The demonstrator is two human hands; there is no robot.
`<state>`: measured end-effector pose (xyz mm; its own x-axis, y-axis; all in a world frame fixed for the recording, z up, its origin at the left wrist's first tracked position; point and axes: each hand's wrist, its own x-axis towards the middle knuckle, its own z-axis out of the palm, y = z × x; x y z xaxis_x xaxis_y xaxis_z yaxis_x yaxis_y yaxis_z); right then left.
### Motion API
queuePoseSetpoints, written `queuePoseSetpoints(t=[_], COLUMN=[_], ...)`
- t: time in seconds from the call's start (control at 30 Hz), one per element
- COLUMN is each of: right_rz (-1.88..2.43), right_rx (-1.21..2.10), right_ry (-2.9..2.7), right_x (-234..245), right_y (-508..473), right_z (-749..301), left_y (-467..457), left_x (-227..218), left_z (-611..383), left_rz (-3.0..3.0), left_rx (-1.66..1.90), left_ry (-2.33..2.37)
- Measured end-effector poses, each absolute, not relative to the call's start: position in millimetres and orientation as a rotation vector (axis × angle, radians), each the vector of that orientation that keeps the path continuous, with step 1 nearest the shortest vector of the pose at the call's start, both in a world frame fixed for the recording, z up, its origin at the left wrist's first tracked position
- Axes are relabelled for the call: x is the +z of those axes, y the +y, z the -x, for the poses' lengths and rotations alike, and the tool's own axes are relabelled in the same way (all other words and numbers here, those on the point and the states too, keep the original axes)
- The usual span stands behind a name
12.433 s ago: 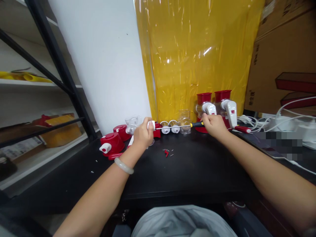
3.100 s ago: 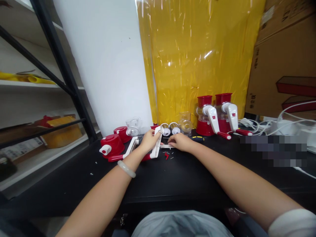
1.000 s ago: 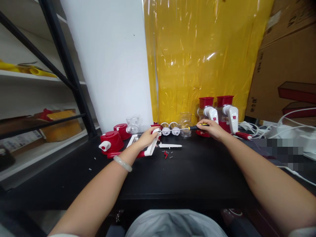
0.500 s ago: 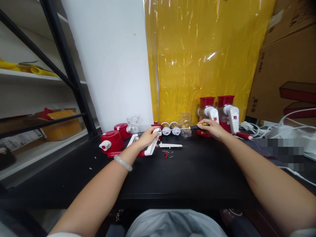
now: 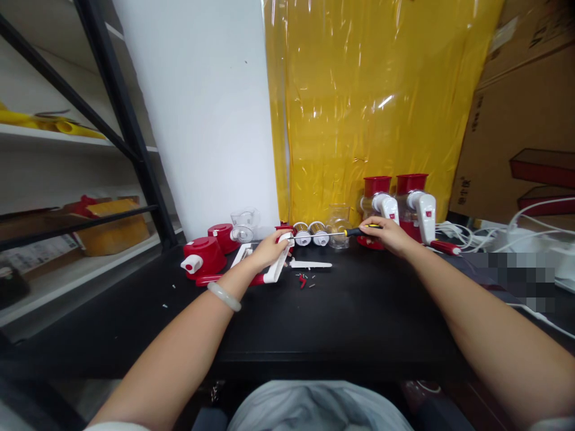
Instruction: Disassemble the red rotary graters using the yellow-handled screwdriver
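My left hand (image 5: 269, 250) is closed around the upper end of a white crank handle (image 5: 275, 270) with a red grip. A screwdriver (image 5: 354, 232) with a black and yellow handle is held in my right hand (image 5: 387, 236). Its long shaft points left, and the tip meets the white crank handle near my left fingers; the exact contact point is too small to make out. Below the shaft lies a flat white plastic strip (image 5: 311, 264). Several small screws and a small red part (image 5: 302, 282) lie in front of it on the black table (image 5: 341, 323).
Red bases (image 5: 206, 256) and a clear plastic housing (image 5: 245, 225) stand at the left. Metal grater drums (image 5: 319, 234) and another clear housing (image 5: 338, 226) sit behind the screwdriver. Two assembled red-and-white rotary graters (image 5: 426, 212) stand at right, beside white cables (image 5: 474, 236). A shelf rack (image 5: 135, 149) is at left.
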<state>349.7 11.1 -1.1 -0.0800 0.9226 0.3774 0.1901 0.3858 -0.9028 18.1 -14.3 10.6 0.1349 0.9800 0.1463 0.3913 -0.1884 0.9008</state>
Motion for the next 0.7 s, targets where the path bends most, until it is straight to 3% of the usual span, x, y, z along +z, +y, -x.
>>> queuePoseSetpoints(t=[0.3,0.7], right_rz=[1.092,0.733], right_rx=[0.46,0.821], right_ry=[-1.665,-1.176], right_x=[3,12], right_y=[7,12], right_z=[-349,-333], left_y=[-14,-4], left_x=[9,1], left_z=[-17,-12], left_rz=[-1.703,-2.11], left_rx=[1.015,1.193], left_ry=[1.375,1.428])
